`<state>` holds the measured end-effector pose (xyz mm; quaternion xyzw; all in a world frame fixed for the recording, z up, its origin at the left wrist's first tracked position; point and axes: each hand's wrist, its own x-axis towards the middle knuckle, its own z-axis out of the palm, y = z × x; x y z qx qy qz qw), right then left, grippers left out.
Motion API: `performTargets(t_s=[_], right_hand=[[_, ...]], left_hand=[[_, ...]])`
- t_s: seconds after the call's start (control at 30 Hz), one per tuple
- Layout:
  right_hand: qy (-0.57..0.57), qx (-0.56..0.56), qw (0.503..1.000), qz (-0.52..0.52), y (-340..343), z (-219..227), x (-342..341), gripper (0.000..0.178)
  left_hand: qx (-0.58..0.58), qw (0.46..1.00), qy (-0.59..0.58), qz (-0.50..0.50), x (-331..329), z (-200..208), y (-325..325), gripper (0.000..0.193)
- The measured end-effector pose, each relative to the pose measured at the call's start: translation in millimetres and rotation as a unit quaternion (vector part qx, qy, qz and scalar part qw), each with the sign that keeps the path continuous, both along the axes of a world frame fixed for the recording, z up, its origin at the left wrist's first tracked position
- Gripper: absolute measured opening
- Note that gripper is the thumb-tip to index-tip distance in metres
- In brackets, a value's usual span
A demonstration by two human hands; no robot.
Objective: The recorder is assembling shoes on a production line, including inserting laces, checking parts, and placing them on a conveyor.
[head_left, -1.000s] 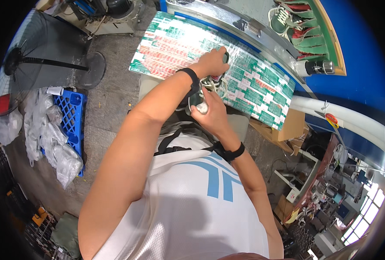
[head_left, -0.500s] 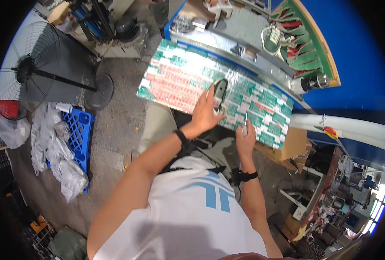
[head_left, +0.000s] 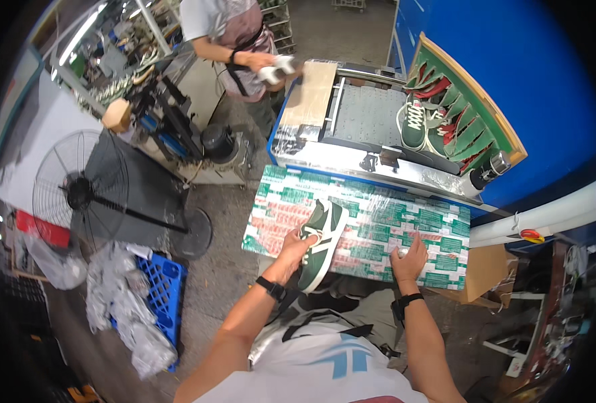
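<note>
My left hand (head_left: 295, 250) is closed round the laced upper of a green sneaker (head_left: 326, 243) with white stripes and a white sole. The shoe lies tipped on its side, its sole edge facing right, over the near edge of a board (head_left: 439, 232) covered in green, white and red printed tape. To the right, my right hand (head_left: 411, 259) is over the same board with bent fingers. A small silvery-white thing (head_left: 403, 252) shows in its grip, too small to name.
Beyond the board stands a conveyor (head_left: 368, 111) with another green sneaker (head_left: 413, 126) near a green rack (head_left: 469, 131). A co-worker (head_left: 234, 33) at the far left holds a whitish thing. A fan (head_left: 80, 193) and a blue pallet (head_left: 167, 295) stand left. A cardboard box (head_left: 482, 275) is right.
My left hand has tipped the sneaker and brought it toward me, so its striped side shows. My right hand has moved away from it to the right. The view has shifted, and a co-worker shows.
</note>
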<state>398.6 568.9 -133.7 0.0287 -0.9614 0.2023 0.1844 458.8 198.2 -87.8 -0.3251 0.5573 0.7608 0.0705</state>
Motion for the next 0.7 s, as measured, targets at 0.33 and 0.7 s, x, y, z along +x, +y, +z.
performTargets(t_s=[0.33,0.7], right_hand=[[-0.010,0.007,0.999,-0.035,-3.3,3.0,-1.9,0.089],[-0.037,0.036,0.998,-0.029,11.5,-0.1,-3.6,0.094]], left_hand=[[-0.590,0.727,0.316,-0.154,-255.3,146.8,-114.4,0.059],[-0.710,0.620,0.250,-0.220,-443.6,92.4,-103.9,0.066]])
